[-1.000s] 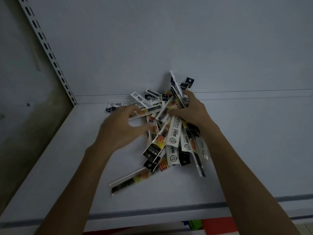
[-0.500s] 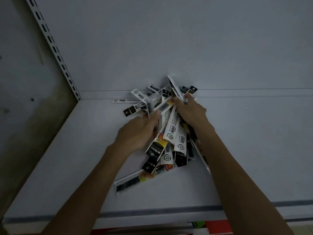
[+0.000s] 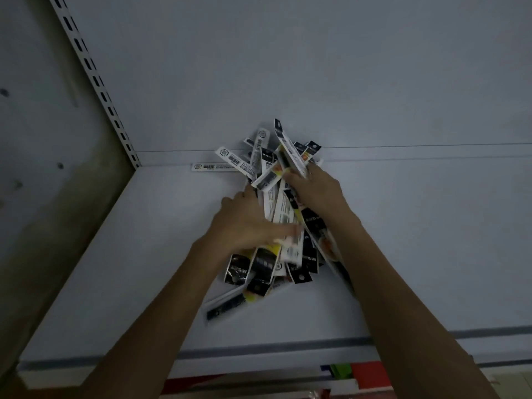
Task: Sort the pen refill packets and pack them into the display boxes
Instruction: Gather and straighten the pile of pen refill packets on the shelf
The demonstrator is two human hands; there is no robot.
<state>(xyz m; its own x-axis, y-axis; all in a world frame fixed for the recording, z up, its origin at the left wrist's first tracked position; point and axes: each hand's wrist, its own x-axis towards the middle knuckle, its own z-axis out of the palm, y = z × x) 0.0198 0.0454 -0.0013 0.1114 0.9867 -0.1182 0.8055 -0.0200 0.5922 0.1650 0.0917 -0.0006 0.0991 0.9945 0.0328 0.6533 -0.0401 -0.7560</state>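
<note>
White shelf (image 3: 115, 269) and back panel (image 3: 288, 67) are filling the view, with a slotted upright (image 3: 95, 82) standing at the rear left corner and bare room lying open toward the left, right and front edges. Pen refill packets (image 3: 276, 226), long narrow sleeves in black, white and yellow with barcodes, are lying heaped near the rear edge at mid-shelf, their long axes mostly running front to back and fanning out. Both hands are pressing the heap together: left hand (image 3: 244, 223) curling against its left side, right hand (image 3: 316, 191) closing on upright packets.
</note>
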